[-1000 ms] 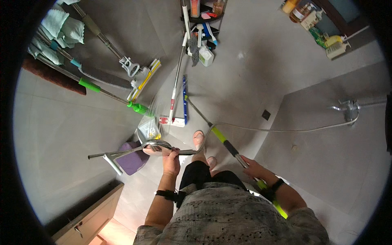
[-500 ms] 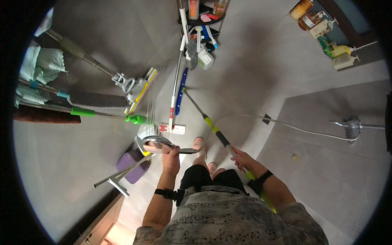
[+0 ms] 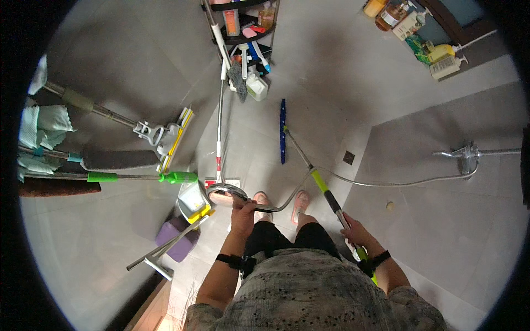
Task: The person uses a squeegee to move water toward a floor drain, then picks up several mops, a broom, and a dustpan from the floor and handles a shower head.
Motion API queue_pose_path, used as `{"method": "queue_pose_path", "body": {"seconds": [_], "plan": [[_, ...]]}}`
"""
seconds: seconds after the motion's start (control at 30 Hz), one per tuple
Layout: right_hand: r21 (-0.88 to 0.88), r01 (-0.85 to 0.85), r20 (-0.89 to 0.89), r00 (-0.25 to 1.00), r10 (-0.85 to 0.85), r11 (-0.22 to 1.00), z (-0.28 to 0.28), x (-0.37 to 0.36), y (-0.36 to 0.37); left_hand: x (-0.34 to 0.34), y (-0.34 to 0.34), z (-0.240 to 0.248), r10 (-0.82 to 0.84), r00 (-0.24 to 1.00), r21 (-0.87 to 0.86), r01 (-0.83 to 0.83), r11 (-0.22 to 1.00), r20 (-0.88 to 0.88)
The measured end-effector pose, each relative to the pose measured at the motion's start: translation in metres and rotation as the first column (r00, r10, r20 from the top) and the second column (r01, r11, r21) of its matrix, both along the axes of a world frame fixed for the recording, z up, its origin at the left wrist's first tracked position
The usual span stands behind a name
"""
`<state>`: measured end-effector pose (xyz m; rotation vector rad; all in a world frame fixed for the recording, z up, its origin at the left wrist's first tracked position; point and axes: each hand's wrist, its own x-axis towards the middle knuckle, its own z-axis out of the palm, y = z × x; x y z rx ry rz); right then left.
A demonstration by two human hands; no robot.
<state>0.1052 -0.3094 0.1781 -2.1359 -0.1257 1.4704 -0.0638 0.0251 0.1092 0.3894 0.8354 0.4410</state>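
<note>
Left hand: we close our left hand (image 3: 243, 211) around a chrome shower head (image 3: 225, 192), holding it out in front of our waist, its round face turned toward the floor.
Hose: a silver hose (image 3: 386, 183) runs from the shower head across the floor to a chrome wall tap (image 3: 466, 155) at our right.
Right hand: we clench our right hand (image 3: 356, 236) around the lower handle of a floor squeegee (image 3: 320, 185), its shaft banded grey, lime green and black.
Squeegee blade: the blue blade (image 3: 282, 131) lies flat on the grey tiled floor (image 3: 326, 83), well ahead of our feet, the shaft slanting back to our right side.
Feet: pink slippers (image 3: 301, 201) stand on the tiles just below the shower head.
Left side: a white mop with a steel pole (image 3: 219, 132) stands upright beside us; a broom with a green fitting (image 3: 176, 177), a sponge mop (image 3: 174, 138) and pale green cloths (image 3: 47, 122) lean or hang against the wall.
Near the left knee: a dustpan with yellow trim (image 3: 193, 203) sits over a purple block (image 3: 175, 240), a grey T-shaped handle (image 3: 157, 262) angled across them.
Top: a black rack (image 3: 243, 22) holds bottles and brushes; more bottles (image 3: 436, 49) stand on a ledge at the upper right.
</note>
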Motion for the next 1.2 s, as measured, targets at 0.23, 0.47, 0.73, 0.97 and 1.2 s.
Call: {"method": "queue_pose_path", "body": {"seconds": [0.23,0.47,0.73,0.97,1.2], "plan": [[0.107,0.033,0.028,0.999,-0.036,0.994,-0.071,0.101,0.063,0.029,-0.032,0.016,-0.1,0.987,0.211,0.125,0.97,-0.126],[0.251,0.238,-0.171,0.965,-0.199,0.938,-0.102,0.147,0.085,0.065,-0.071,0.024,-0.012,0.994,0.197,0.033,0.98,-0.11],[0.072,0.525,-0.423,0.786,-0.451,0.848,-0.081,0.118,-0.026,0.085,-0.103,0.016,-0.303,0.894,0.324,0.409,0.853,-0.33],[-0.005,0.708,-0.458,0.627,-0.631,0.706,-0.044,0.083,-0.104,0.107,-0.124,0.029,-0.448,0.831,0.323,0.545,0.774,-0.33],[-0.009,0.822,-0.488,0.494,-0.72,0.57,-0.045,0.044,-0.149,0.106,-0.132,0.039,-0.452,0.8,0.434,0.596,0.676,-0.395]]}}
